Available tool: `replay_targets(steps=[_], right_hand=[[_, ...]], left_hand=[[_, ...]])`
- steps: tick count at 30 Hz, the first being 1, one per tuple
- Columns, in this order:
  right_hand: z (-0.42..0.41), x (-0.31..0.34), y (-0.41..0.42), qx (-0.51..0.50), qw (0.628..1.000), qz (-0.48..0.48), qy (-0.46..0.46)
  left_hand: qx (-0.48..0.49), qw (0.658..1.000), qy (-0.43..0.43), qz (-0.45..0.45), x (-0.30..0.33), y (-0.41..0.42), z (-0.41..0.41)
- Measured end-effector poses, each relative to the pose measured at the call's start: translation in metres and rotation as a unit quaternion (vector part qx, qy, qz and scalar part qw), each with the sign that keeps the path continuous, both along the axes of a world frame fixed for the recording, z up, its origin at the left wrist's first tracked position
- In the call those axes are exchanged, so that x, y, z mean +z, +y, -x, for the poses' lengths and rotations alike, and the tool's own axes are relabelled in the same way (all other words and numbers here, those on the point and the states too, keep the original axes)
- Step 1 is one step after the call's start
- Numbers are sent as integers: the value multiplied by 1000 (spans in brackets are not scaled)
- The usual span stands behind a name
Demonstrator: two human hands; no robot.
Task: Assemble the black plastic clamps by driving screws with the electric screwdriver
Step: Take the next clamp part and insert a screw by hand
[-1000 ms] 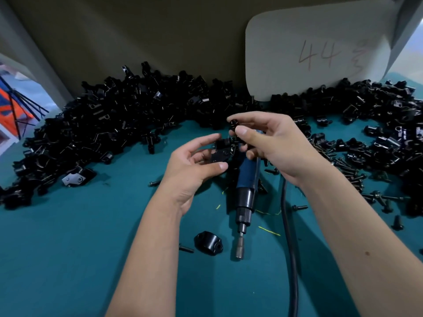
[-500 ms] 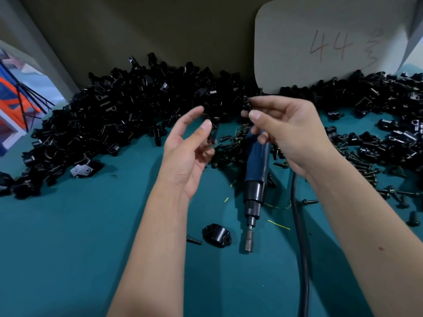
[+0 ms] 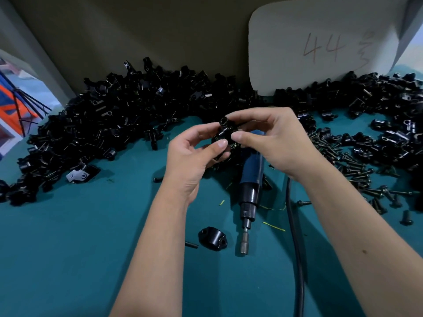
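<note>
The teal bench carried a long heap of clamp parts along its back edge, within reach. The screwdriver lay mid-bench, bit toward the near edge, likely parked for quick pickup. Above it the left hand and right hand both pinched one clamp, seemingly seating a screw. A spare half lay beside the bit.
</note>
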State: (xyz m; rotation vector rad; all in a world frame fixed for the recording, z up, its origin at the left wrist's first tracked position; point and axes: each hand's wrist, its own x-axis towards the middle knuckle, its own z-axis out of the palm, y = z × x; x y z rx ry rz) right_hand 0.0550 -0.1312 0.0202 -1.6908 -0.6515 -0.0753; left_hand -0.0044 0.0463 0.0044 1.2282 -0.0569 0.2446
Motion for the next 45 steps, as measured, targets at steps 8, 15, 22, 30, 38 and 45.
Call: replay_targets(steps=[8, 15, 22, 30, 38, 45], right_hand=[[2, 1, -3, 14, 1000, 2, 0], [4, 8, 6, -2, 1000, 16, -15], [0, 27, 17, -14, 998, 49, -23], [-45, 35, 64, 31, 827, 547, -127], [-59, 19, 59, 13, 841, 520, -145], [-47, 25, 77, 114, 822, 529, -178]], left_hand=[[2, 1000, -12, -9, 0, 0, -1], [15, 999, 16, 35, 7, 0, 2], [75, 995, 28, 63, 14, 14, 0], [264, 940, 87, 199, 9, 42, -3], [281, 924, 112, 234, 8, 46, -4], [263, 929, 124, 228, 5, 41, -4]])
